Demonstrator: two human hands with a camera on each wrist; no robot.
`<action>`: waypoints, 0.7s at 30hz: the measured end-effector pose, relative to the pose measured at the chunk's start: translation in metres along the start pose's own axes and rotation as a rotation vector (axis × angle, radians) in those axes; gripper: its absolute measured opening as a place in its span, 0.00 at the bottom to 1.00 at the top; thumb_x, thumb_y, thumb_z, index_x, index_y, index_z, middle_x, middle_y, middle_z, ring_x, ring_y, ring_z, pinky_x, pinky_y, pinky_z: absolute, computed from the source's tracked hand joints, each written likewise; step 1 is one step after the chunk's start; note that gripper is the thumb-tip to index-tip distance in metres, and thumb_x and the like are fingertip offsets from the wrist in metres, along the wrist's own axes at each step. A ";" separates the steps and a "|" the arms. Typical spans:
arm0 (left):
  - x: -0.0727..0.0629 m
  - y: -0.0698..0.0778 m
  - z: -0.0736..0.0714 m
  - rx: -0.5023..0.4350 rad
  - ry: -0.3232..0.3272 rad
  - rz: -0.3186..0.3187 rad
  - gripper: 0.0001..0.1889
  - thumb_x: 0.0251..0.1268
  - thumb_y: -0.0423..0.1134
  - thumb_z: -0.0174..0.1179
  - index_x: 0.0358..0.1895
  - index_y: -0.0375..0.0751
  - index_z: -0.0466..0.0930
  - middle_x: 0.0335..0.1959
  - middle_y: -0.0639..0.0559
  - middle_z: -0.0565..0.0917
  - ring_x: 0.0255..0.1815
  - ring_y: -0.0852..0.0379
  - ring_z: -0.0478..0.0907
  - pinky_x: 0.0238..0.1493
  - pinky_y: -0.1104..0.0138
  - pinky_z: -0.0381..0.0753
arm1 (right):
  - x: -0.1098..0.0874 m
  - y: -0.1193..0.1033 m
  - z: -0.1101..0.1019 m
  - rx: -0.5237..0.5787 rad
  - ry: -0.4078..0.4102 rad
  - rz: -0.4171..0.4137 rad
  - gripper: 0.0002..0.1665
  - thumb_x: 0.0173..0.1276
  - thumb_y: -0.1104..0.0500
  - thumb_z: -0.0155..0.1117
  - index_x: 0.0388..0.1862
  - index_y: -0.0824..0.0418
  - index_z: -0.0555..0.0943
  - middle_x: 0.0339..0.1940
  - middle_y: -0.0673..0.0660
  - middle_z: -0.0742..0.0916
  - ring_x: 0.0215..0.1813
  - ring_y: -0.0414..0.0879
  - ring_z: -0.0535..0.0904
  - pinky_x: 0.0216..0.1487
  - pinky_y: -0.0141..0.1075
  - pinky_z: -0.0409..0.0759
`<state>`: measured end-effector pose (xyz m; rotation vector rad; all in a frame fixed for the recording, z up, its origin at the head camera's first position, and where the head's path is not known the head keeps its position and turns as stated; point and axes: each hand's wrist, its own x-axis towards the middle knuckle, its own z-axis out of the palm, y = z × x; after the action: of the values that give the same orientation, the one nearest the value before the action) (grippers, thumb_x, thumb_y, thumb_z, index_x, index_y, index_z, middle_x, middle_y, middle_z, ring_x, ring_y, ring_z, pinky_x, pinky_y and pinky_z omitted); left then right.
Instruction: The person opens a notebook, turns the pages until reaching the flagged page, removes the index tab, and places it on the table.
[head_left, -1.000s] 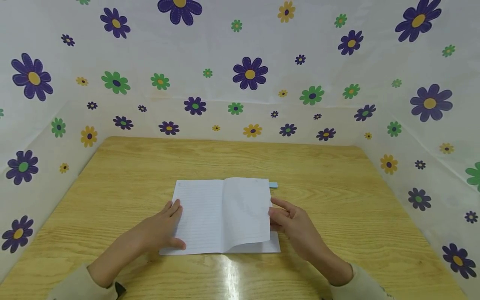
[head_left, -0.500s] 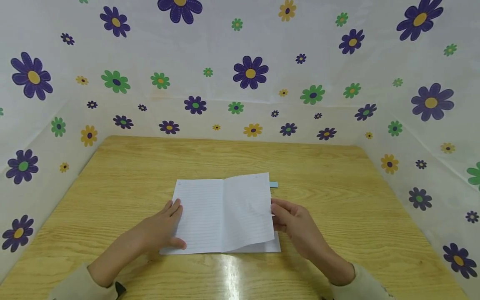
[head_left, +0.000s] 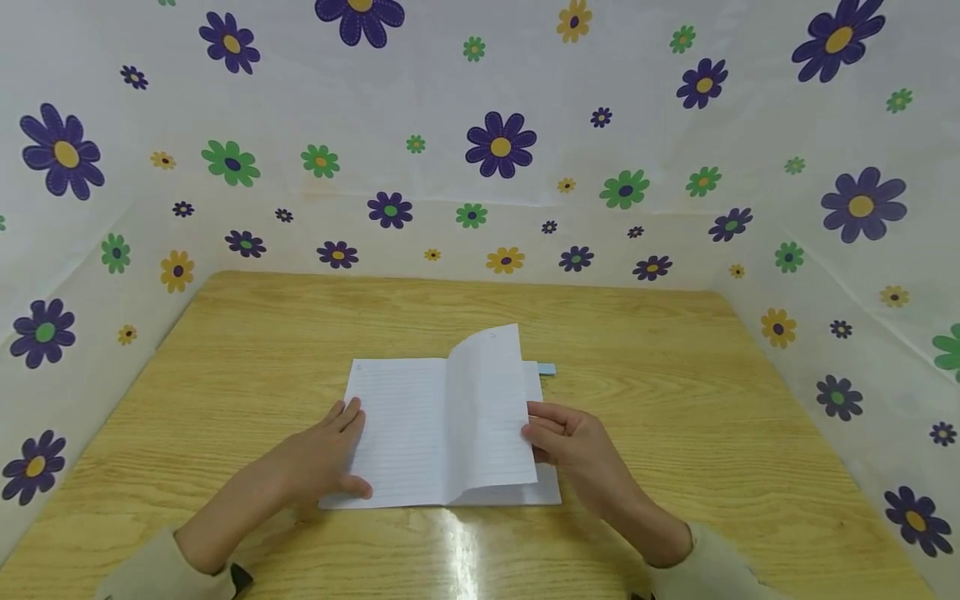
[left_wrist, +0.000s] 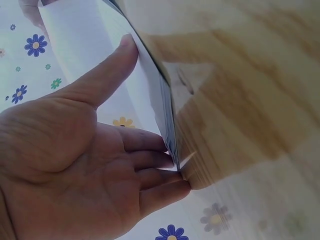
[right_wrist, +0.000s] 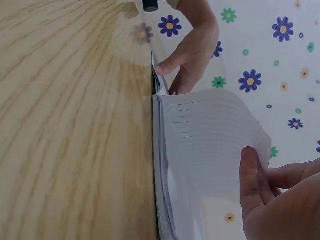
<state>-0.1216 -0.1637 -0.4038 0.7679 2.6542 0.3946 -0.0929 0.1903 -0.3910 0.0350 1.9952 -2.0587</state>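
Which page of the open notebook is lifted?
The leaf pinched by the right hand; it curves upward, while the left page lies down with the left hand on its edge.

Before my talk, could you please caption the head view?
Left hand rests on an open notebook; right hand pinches a raised page.

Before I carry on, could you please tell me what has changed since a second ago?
The right-hand grip has moved slightly left, bringing the lifted page with it; the page's top corner has risen and swung left, uncovering more of the sheet beneath. Nothing was newly taken or let go. The left-hand grip, the open notebook and the blue tab stayed put.
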 end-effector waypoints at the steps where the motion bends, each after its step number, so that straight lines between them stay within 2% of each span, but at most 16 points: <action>1: 0.000 0.000 0.000 0.003 0.000 0.002 0.57 0.58 0.59 0.73 0.73 0.13 0.58 0.77 0.19 0.53 0.78 0.21 0.49 0.72 0.37 0.61 | 0.002 0.002 0.002 0.015 -0.015 -0.006 0.31 0.73 0.67 0.65 0.71 0.78 0.70 0.56 0.65 0.88 0.48 0.44 0.87 0.50 0.37 0.86; 4: 0.000 0.000 -0.001 0.007 -0.002 0.004 0.57 0.58 0.59 0.73 0.73 0.14 0.58 0.77 0.19 0.53 0.77 0.21 0.49 0.72 0.37 0.60 | 0.007 0.007 0.010 0.065 -0.050 -0.025 0.30 0.73 0.68 0.64 0.70 0.80 0.70 0.56 0.64 0.88 0.50 0.44 0.87 0.51 0.39 0.86; 8: 0.000 0.001 -0.004 0.004 -0.011 -0.017 0.54 0.62 0.60 0.70 0.73 0.15 0.59 0.78 0.20 0.53 0.78 0.21 0.48 0.73 0.37 0.59 | 0.012 0.010 0.019 0.121 -0.068 -0.051 0.30 0.73 0.70 0.64 0.69 0.83 0.69 0.50 0.59 0.90 0.48 0.42 0.87 0.49 0.38 0.87; 11: 0.001 0.003 -0.007 0.023 0.021 -0.025 0.50 0.66 0.59 0.68 0.73 0.17 0.61 0.78 0.21 0.54 0.78 0.22 0.49 0.73 0.37 0.60 | 0.016 0.010 0.025 0.149 -0.086 -0.061 0.29 0.73 0.70 0.63 0.69 0.83 0.69 0.45 0.55 0.91 0.46 0.42 0.87 0.48 0.37 0.87; 15: 0.005 0.010 -0.015 0.064 0.151 0.005 0.43 0.72 0.55 0.64 0.72 0.18 0.65 0.77 0.22 0.59 0.77 0.24 0.55 0.71 0.38 0.64 | 0.019 0.011 0.032 0.162 -0.092 -0.059 0.27 0.74 0.70 0.64 0.68 0.82 0.71 0.43 0.53 0.91 0.44 0.42 0.87 0.46 0.37 0.87; 19: 0.010 0.024 -0.024 0.065 0.303 0.070 0.39 0.76 0.50 0.61 0.74 0.21 0.63 0.77 0.27 0.61 0.77 0.31 0.60 0.70 0.42 0.69 | 0.021 0.012 0.038 0.156 -0.077 -0.058 0.26 0.73 0.70 0.65 0.66 0.81 0.74 0.42 0.54 0.91 0.40 0.42 0.86 0.45 0.36 0.87; 21: 0.014 0.033 -0.027 0.055 0.357 0.096 0.39 0.77 0.49 0.61 0.76 0.23 0.61 0.79 0.30 0.61 0.78 0.34 0.61 0.69 0.44 0.71 | 0.022 0.012 0.041 0.150 -0.073 -0.066 0.25 0.73 0.70 0.65 0.65 0.82 0.74 0.42 0.54 0.91 0.39 0.42 0.86 0.44 0.36 0.87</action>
<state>-0.1286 -0.1337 -0.3716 0.9191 2.9761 0.5287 -0.1043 0.1462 -0.4055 -0.0754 1.8194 -2.2142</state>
